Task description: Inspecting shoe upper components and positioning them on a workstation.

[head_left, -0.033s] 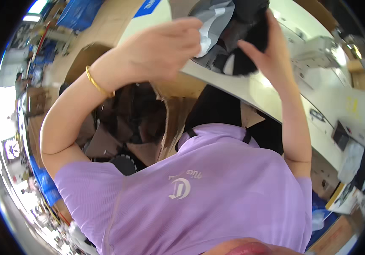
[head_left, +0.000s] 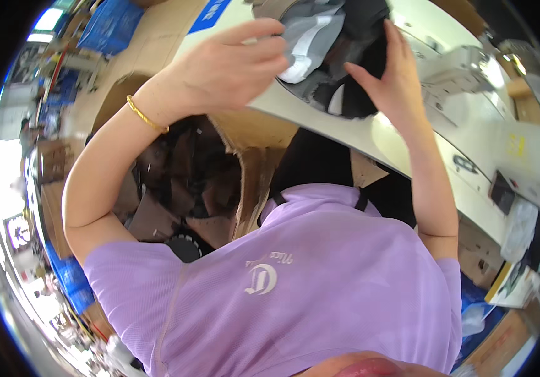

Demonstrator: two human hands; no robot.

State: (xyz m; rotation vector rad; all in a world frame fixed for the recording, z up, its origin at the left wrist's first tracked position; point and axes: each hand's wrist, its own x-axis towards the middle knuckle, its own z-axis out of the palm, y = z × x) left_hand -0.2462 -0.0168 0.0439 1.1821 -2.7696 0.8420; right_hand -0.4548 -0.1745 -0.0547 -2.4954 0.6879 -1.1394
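Black and grey sheet material, with a pale silvery strip across it, lies on the white work table. My left hand, a gold bangle on its wrist, is closed at the left edge of the material. Its fingers curl inward, and anything between them is hidden. At the other side, my right hand rests on the black part, with the thumb spread away from the stretched fingers. Part of the material runs out of view at the top.
A white sewing machine stands on the table to the right. Below my left arm is an open cardboard box holding dark pieces. A blue bag is on the floor at the upper left. A dark phone-like object lies on the right.
The whole view has shifted slightly. My left hand sits a little farther left, and more of the silvery strip shows. My right hand stays on the black part.
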